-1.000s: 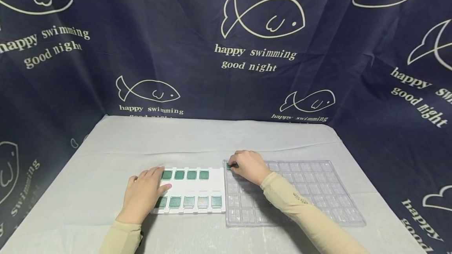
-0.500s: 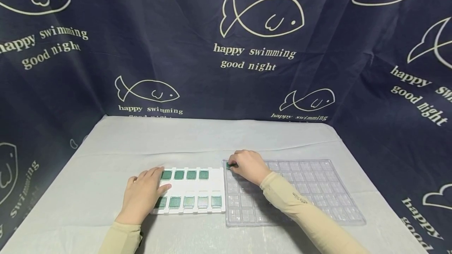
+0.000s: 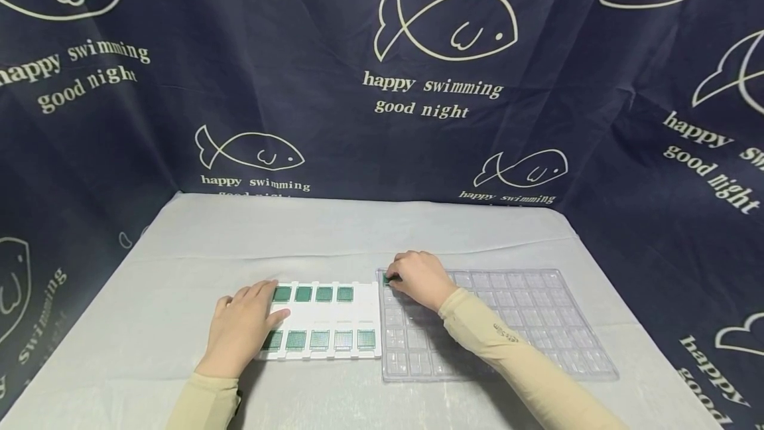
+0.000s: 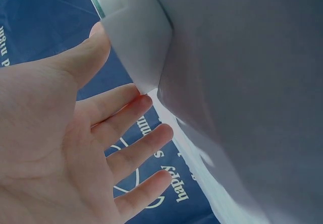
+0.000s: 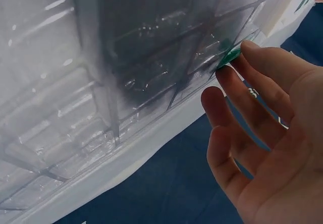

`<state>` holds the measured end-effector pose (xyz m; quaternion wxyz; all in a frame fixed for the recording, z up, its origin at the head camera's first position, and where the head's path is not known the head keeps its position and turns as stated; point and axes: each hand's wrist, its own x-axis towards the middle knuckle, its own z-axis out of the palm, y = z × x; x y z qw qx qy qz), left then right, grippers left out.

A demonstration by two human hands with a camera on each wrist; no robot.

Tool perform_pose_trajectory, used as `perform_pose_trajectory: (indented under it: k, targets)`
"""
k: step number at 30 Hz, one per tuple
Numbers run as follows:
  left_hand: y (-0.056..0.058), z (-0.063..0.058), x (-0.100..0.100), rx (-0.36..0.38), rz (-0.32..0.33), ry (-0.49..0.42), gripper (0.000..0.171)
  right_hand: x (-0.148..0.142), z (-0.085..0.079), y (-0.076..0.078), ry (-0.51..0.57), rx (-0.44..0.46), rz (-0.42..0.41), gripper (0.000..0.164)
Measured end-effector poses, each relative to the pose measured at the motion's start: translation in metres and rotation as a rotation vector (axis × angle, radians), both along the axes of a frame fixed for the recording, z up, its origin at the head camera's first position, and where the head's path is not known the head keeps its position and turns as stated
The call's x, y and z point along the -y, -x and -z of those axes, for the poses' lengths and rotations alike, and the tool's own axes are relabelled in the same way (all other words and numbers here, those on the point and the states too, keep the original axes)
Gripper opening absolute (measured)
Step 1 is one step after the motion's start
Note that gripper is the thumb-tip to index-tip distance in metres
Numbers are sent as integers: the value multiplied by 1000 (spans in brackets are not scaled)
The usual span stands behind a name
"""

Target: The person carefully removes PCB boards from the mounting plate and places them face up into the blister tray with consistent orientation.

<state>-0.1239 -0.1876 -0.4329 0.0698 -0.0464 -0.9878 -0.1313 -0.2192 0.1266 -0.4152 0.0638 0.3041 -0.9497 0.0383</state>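
Steady at the far-left corner!

Left hand (image 3: pixel 240 330), fingers loosely spread, touches the white holder's (image 3: pixel 365 297) left end; right hand (image 3: pixel 420 277) pinches a green chip (image 5: pixel 231 57) over the clear tray's (image 3: pixel 477 379) far-left corner pocket. Placing, it seems; next calls for squaring, then release.

In the head view, the left hand (image 3: pixel 239 327) covers the left end of the white rack (image 3: pixel 367 300), and the right hand (image 3: pixel 420 281) and its sleeve (image 3: pixel 531 367) hide a band of the clear tray (image 3: pixel 537 300). Only part of the pinched chip (image 3: pixel 386 279) shows past the fingers, and the sleeve's printed mark (image 3: pixel 506 333) is too small to read. The bottom edge cuts off the near side of the counter (image 3: pixel 322 231).
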Motion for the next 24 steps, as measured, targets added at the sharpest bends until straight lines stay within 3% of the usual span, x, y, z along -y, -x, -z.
perform_pose_trajectory:
  k: [13,24]
  targets:
    - [0,-1,0,-11,2,4,64,0,2,-1,-27,-88,-45,6]
    - [0,-2,-2,-5,10,-2,64,-3,1,-2,-25,-42,-44,10]
